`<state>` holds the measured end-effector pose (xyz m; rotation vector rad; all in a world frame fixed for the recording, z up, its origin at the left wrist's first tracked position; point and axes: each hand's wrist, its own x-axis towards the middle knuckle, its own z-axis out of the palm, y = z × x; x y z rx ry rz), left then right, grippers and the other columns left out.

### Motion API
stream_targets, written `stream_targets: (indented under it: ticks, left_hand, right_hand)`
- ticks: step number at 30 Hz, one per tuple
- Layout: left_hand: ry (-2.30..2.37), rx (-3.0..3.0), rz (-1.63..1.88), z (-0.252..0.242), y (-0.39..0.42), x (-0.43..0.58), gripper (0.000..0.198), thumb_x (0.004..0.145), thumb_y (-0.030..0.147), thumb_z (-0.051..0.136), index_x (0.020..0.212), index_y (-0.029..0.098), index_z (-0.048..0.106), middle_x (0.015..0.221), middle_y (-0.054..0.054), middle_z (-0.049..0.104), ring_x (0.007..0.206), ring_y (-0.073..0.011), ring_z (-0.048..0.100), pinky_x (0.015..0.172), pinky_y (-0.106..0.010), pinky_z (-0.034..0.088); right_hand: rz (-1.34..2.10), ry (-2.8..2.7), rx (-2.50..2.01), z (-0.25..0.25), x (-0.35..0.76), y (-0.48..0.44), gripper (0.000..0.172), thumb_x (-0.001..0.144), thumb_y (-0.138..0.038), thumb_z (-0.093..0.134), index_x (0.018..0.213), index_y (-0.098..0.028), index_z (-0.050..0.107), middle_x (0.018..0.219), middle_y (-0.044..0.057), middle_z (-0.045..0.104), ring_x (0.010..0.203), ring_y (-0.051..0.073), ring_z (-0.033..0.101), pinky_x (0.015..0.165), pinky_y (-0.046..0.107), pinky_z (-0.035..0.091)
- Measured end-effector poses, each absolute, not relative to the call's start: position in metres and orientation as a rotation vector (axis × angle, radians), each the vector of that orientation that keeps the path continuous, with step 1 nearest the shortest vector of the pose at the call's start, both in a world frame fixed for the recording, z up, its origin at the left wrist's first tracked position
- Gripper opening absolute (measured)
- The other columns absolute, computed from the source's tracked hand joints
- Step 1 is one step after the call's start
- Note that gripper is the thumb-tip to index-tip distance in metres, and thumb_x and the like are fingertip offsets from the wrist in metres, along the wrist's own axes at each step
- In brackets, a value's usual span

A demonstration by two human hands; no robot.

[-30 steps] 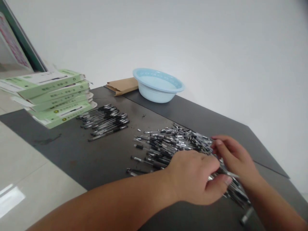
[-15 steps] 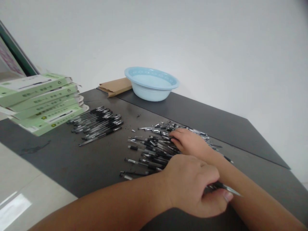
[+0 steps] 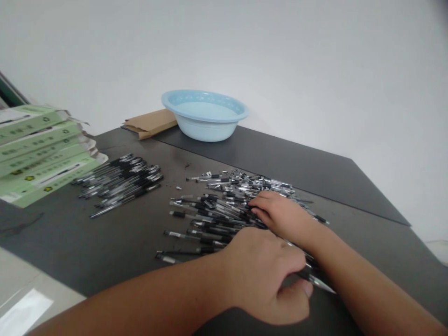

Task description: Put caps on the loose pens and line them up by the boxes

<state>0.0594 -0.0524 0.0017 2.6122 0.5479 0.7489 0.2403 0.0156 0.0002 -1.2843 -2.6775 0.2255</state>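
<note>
Left grip (image 3: 269, 275): one, bent at the wrist, thumb and fingers closed on at least one gel pen (image 3: 320, 283), whose barrel is mostly hidden in the fist; its clear tapered end juts out past the thumb, angled toward the right forearm (image 3: 353, 261). Exact number held: cannot be told. Right grip (image 3: 276, 212): one, palm down, fingertips resting on the right-hand part of the loose pen heap (image 3: 217, 210); whether the fingers have closed on a pen cannot be told. Loose pen heap: clear barrels, black sleeves, silvery parts, spread between and beyond the two grips, the left grip hiding part of its near side, several barrels reaching leftward out of it. Sorted pen bundle (image 3: 121, 184): pens laid roughly parallel, left of the heap and apart from both grips. Pen cartons (image 3: 45, 156): a stack, green and white, printed with pens, just beside the bundle at far left. Basin (image 3: 206, 130): light blue, round, on the far part of the dark desk (image 3: 115, 252), near the wall (image 3: 297, 70). Paper bag (image 3: 150, 122): brown, lying flat just left of the basin.
</note>
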Motion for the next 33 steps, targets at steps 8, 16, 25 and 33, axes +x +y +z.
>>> stream_targets:
  ticks: [8,16,25,33]
  left_hand:
    - [0.596,2.595,0.667,0.002,-0.049,0.061,0.025,0.090,0.040,0.059,0.075,0.022,0.051,0.070,0.001,0.063,0.066,-0.0181,0.062,0.060,-0.034,0.034]
    - [0.544,2.592,0.652,0.000,-0.052,0.063,0.024,0.088,0.040,0.058,0.074,0.023,0.050,0.069,0.000,0.062,0.065,-0.0192,0.058,0.060,-0.034,0.033]
    - [0.430,2.579,0.587,0.000,-0.051,0.065,0.022,0.084,0.038,0.063,0.076,0.023,0.049,0.069,0.002,0.058,0.065,-0.0179,0.054,0.059,-0.035,0.032]
    - [0.448,2.569,0.452,-0.002,-0.051,0.069,0.025,0.089,0.045,0.058,0.076,0.023,0.052,0.068,0.000,0.058,0.063,-0.0198,0.054,0.058,-0.036,0.032]
  right_hand:
    - [0.209,-2.702,-1.248,0.001,0.244,0.017,0.022,0.103,-0.016,0.055,0.110,-0.022,0.075,0.106,0.008,0.073,0.105,0.026,0.066,0.094,0.042,0.052]
    - [0.287,-2.601,-1.318,0.026,0.255,0.011,0.034,0.100,-0.008,0.049,0.122,-0.020,0.073,0.115,0.010,0.076,0.107,0.026,0.069,0.098,0.041,0.053]
    - [0.400,-2.564,-1.530,0.055,0.303,-0.024,0.029,0.100,-0.019,0.058,0.120,-0.030,0.076,0.110,0.002,0.079,0.094,0.024,0.071,0.085,0.035,0.053]
    - [0.533,-2.574,-1.341,0.025,0.268,0.000,0.020,0.102,-0.019,0.056,0.101,-0.023,0.076,0.104,0.005,0.077,0.095,0.022,0.068,0.082,0.032,0.046]
